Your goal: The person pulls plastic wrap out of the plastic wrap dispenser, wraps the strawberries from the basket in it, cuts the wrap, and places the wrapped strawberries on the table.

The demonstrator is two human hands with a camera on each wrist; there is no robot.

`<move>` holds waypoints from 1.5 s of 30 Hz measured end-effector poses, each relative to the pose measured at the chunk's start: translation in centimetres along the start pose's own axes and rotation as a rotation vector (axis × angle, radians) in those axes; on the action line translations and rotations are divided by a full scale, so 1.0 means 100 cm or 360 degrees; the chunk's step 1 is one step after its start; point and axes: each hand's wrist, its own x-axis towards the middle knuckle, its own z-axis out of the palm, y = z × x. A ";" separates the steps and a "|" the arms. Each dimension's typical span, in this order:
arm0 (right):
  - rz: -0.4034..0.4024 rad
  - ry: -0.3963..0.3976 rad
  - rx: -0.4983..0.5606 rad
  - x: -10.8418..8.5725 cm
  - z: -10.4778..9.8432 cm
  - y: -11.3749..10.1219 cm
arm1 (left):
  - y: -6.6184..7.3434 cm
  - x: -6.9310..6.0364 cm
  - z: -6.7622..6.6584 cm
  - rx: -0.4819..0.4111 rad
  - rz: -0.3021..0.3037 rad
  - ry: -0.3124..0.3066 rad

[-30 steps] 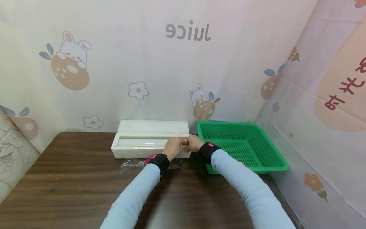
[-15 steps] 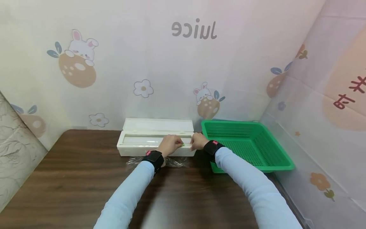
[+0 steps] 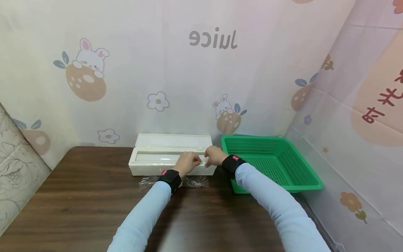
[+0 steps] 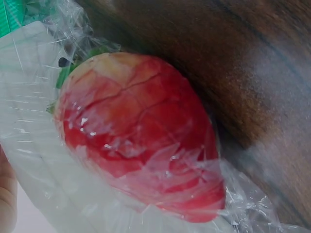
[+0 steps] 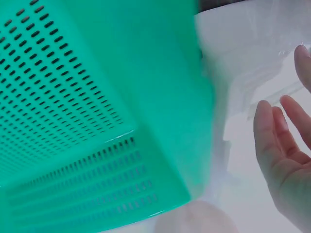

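A white cling film box (image 3: 148, 170) lies lengthwise on the table, lid raised, a white roll (image 3: 154, 157) inside. My left hand (image 3: 186, 163) is at its front edge, thumb and finger pinching a small yellow-green piece (image 3: 200, 162). My right hand (image 3: 215, 156) is just beyond, over the box's right end; in the right wrist view its fingers (image 5: 265, 128) and thumb stand apart, holding nothing. A red fruit (image 4: 141, 131) with green leaves lies under clear film (image 4: 43, 179) in front of the box, seen in the left wrist view; in the head view my left wrist mostly hides it.
A green perforated basket (image 3: 302, 168) stands to the right, close to the box and my right wrist. Crumpled film (image 3: 196, 182) spreads on the brown wooden table (image 3: 78, 203) before the box. Printed cloth (image 3: 185, 77) hangs behind and to the right.
My hands were together at the box's right front; they have since separated slightly, the left with the yellow-green piece. The right hand's fingers have spread apart. The head view has shifted a little.
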 end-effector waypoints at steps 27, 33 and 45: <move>0.0068 0.0301 -0.0302 -0.001 0.017 -0.021 | 0.006 0.003 0.004 0.0026 -0.0030 -0.0011; 0.0034 0.0276 -0.0399 0.000 0.018 -0.028 | 0.005 0.001 0.004 0.0033 -0.0046 -0.0013; -0.0154 0.0187 -0.0438 0.004 0.015 -0.016 | 0.002 0.000 -0.003 -0.0034 -0.0042 -0.0037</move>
